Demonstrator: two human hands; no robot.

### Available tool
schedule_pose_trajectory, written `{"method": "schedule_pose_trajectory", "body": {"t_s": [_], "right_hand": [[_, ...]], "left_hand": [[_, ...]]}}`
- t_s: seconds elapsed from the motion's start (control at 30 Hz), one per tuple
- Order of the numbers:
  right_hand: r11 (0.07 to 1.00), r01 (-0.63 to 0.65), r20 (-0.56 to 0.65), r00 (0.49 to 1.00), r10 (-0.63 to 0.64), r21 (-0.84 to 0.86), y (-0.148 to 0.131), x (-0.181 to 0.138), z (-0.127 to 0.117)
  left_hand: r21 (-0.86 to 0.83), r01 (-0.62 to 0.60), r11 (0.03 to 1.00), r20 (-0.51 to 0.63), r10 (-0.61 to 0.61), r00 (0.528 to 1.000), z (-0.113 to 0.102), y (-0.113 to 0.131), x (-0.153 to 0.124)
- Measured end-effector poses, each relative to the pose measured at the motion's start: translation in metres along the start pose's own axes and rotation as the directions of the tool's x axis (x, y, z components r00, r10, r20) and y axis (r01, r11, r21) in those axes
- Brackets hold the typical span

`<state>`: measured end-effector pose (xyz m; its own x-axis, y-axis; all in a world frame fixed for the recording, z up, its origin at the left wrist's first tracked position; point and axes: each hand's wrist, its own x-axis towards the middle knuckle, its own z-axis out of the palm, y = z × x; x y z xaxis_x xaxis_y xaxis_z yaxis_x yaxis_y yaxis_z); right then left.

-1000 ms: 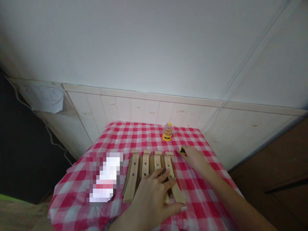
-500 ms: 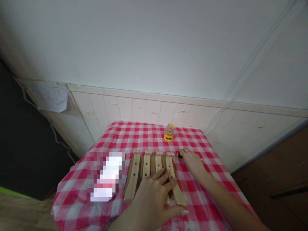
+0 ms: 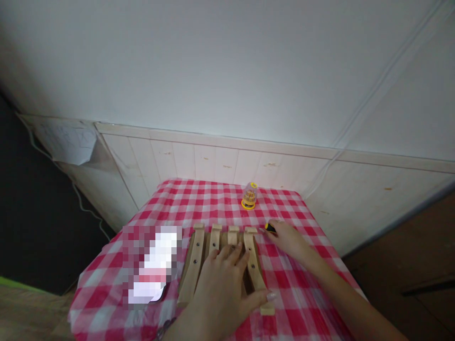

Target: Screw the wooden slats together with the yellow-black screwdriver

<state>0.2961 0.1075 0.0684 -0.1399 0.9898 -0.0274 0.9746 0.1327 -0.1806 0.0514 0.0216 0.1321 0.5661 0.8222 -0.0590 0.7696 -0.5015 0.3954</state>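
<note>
A slatted wooden piece (image 3: 187, 284) lies on the table: several pale slats with dark screws set along them and small blocks at their far ends. My left hand (image 3: 222, 284) rests on it with fingers spread, covering the middle slats; the thumb reaches over the rightmost slat (image 3: 253, 259). Just past the right far corner, my right hand (image 3: 287, 239) is closed round a screwdriver (image 3: 270, 228) with a yellow and black handle. Its thin shaft points left, toward the far end of the rightmost slat; whether the tip touches is too small to tell.
A clear, yellow-rimmed bit case (image 3: 250, 196) stands near the back of the table. Left of the wood lies a blurred-out phone-like thing (image 3: 156, 265). A red-and-white checked cloth (image 3: 302, 293) covers the table, which meets a panelled wall (image 3: 206, 158).
The screwdriver has turned in my right hand, so that its shaft now points left instead of right. My left hand has shifted slightly left on the slats.
</note>
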Motion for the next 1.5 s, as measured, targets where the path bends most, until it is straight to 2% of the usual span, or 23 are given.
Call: {"method": "schedule_pose_trajectory", "body": {"t_s": [0.27, 0.57, 0.63, 0.73, 0.77, 0.83, 1.03, 1.27, 1.5], "right_hand": [[0.993, 0.057, 0.069, 0.996, -0.064, 0.103, 0.003, 0.009, 0.003], [0.922, 0.127, -0.038, 0.992, -0.122, 0.364, -0.003, -0.013, -0.018], [0.869, 0.152, -0.048, 0.988, -0.147, 0.47, -0.01, -0.021, -0.019], [0.631, 0.135, -0.045, 0.987, -0.156, 0.764, -0.023, -0.03, -0.014], [0.573, 0.118, -0.039, 0.988, -0.149, 0.811, -0.028, -0.031, -0.011], [0.526, 0.088, -0.017, 0.99, -0.137, 0.846, -0.034, -0.032, -0.006], [0.569, 0.071, -0.008, 0.994, -0.112, 0.819, -0.042, -0.029, -0.002], [0.614, 0.123, -0.011, 0.983, -0.183, 0.78, -0.046, -0.032, -0.006], [0.551, 0.128, -0.02, 0.98, -0.198, 0.824, -0.046, -0.033, -0.001]], "left_hand": [[0.014, 0.031, 0.999, 0.075, -0.032, 0.997, -0.006, 0.004, 0.002], [0.02, 0.015, 1.0, 0.083, -0.017, 0.996, -0.002, 0.004, 0.005], [0.028, 0.009, 1.0, 0.081, -0.011, 0.997, -0.001, 0.003, 0.006], [0.027, -0.011, 1.0, 0.082, 0.009, 0.997, -0.002, 0.002, 0.007], [0.025, -0.018, 1.0, 0.085, 0.016, 0.996, -0.002, 0.001, 0.007], [0.021, -0.017, 1.0, 0.096, 0.015, 0.995, -0.003, 0.001, 0.007], [0.012, -0.001, 1.0, 0.121, 0.0, 0.993, -0.003, 0.001, 0.007], [0.014, 0.004, 1.0, 0.161, -0.006, 0.987, -0.01, 0.002, 0.013], [-0.003, 0.015, 1.0, 0.214, -0.014, 0.977, -0.01, 0.004, 0.016]]}}
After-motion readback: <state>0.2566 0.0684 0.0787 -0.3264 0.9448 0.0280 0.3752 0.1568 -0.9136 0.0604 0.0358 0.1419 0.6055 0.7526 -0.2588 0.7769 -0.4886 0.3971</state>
